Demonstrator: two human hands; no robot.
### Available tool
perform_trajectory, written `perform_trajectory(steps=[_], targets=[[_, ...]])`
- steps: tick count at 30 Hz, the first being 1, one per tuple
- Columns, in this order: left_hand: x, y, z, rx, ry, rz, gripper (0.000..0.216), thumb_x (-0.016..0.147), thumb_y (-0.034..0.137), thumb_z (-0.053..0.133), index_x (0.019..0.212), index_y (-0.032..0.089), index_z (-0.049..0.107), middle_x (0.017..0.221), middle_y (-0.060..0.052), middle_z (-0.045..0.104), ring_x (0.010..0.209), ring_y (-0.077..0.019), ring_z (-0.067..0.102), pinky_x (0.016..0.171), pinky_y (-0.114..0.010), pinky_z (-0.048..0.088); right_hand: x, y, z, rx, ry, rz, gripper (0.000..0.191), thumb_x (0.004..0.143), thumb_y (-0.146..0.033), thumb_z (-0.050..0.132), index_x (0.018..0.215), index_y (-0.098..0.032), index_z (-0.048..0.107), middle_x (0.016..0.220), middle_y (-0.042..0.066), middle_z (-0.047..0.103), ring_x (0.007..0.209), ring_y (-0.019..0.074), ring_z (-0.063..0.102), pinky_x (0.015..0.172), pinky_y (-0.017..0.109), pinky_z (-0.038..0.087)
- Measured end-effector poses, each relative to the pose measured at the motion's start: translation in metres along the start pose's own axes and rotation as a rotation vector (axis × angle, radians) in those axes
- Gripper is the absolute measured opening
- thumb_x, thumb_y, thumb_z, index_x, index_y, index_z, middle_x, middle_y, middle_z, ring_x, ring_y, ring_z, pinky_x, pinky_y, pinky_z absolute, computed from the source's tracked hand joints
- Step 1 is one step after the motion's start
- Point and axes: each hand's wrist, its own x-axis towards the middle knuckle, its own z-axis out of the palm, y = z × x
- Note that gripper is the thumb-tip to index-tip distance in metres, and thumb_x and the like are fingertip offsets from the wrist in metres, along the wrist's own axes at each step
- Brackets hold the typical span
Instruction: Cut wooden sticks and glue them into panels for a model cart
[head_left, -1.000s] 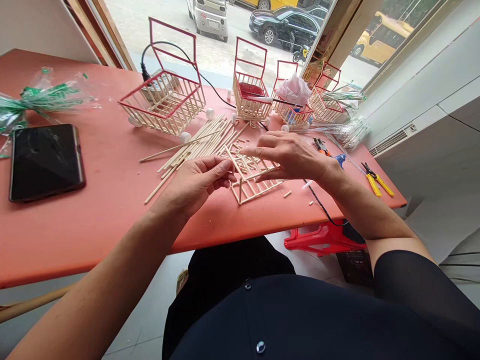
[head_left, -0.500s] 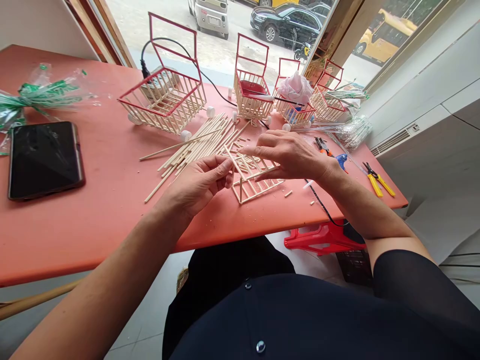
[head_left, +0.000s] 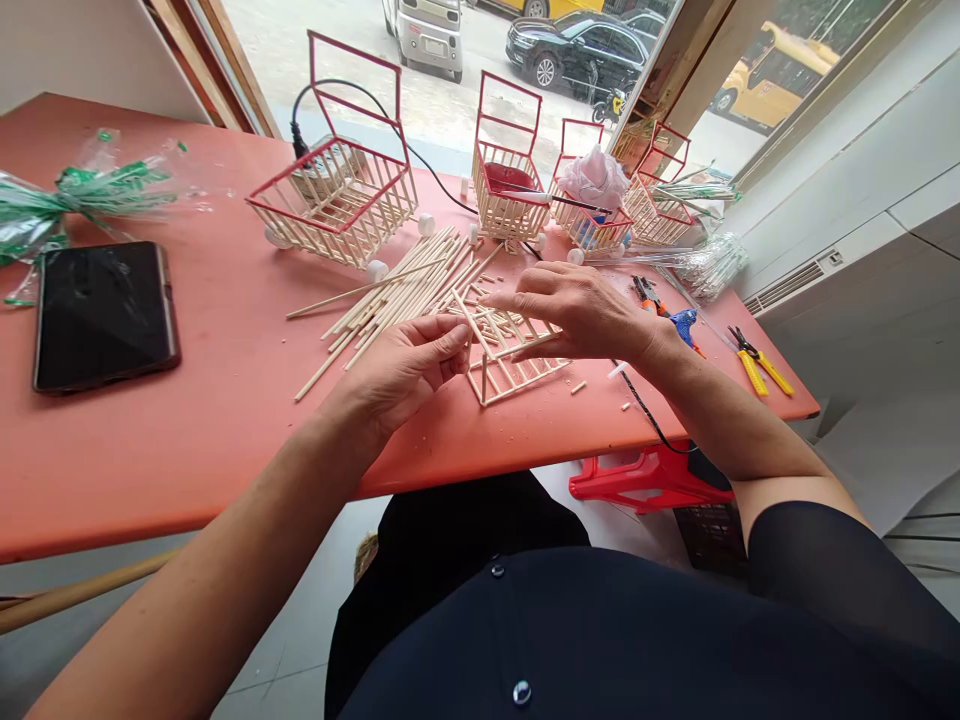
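Observation:
In the head view my left hand [head_left: 426,362] is closed in a pinch at the left end of a small frame of wooden sticks [head_left: 517,378]. A thin short stick shows at its fingertips, partly hidden by the fingers. My right hand [head_left: 577,308] reaches over the frame from the right, thumb and fingers bracing it from both sides; the exact contact is partly hidden. A short post stands upright at the frame's near left corner. Behind lie long loose wooden sticks [head_left: 409,290] and several short cut pieces [head_left: 495,322].
Several stick-built carts with red rims, one a large cart [head_left: 341,200], line the window side. A phone [head_left: 105,318] and green-tied plastic bags [head_left: 97,190] lie left. At right are yellow-handled pliers [head_left: 759,362] and a blue glue gun [head_left: 682,325]. A red stool [head_left: 649,480] stands below.
The whole view has shifted slightly to the right. Both hands keep nearly the same pose at the stick frame.

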Motion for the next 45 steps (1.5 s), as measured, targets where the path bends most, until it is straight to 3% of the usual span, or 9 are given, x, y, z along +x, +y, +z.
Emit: perform_trajectory(steps=[17,24,41,45], targets=[[0.0037,-0.0011,-0.0004,-0.060,-0.040,-0.017,0.057,0.054,0.044,0.123,0.074,0.012,0.081,0.077,-0.001,0.070,0.064,-0.0057,0.055,0.065,-0.018,0.056,0.0034,0.0005,0.0031,0.089,0.049,-0.012,0.061,0.119,-0.066,0.061,0.164,-0.026,0.066,0.119,0.008,0.071,0.106,0.0240,0.063,0.099,0.042,0.054],[0.0040,-0.0005,-0.0005,-0.058,-0.039,-0.028,0.052,0.061,0.039,0.122,0.075,0.011,0.080,0.079,-0.002,0.071,0.065,-0.0068,0.054,0.067,-0.021,0.056,0.0025,-0.0010,0.0034,0.071,0.062,-0.017,0.063,0.119,-0.067,0.059,0.165,-0.025,0.066,0.121,0.009,0.072,0.107,0.0248,0.065,0.098,0.042,0.055],[0.0027,-0.0009,0.0016,-0.062,-0.030,-0.023,0.057,0.054,0.043,0.123,0.076,0.010,0.083,0.075,0.000,0.066,0.064,-0.0061,0.051,0.065,-0.021,0.055,0.0039,-0.0014,0.0042,0.042,0.061,-0.021,0.063,0.120,-0.070,0.055,0.161,-0.024,0.068,0.114,0.007,0.070,0.104,0.0237,0.064,0.096,0.040,0.054],[0.0018,0.0000,0.0027,-0.067,-0.018,-0.024,0.052,0.059,0.039,0.122,0.077,0.010,0.082,0.077,0.000,0.068,0.063,-0.0062,0.052,0.066,-0.022,0.056,0.0039,-0.0016,0.0039,0.036,0.053,-0.019,0.063,0.120,-0.068,0.056,0.163,-0.023,0.066,0.117,0.008,0.070,0.105,0.0236,0.064,0.096,0.040,0.053]])
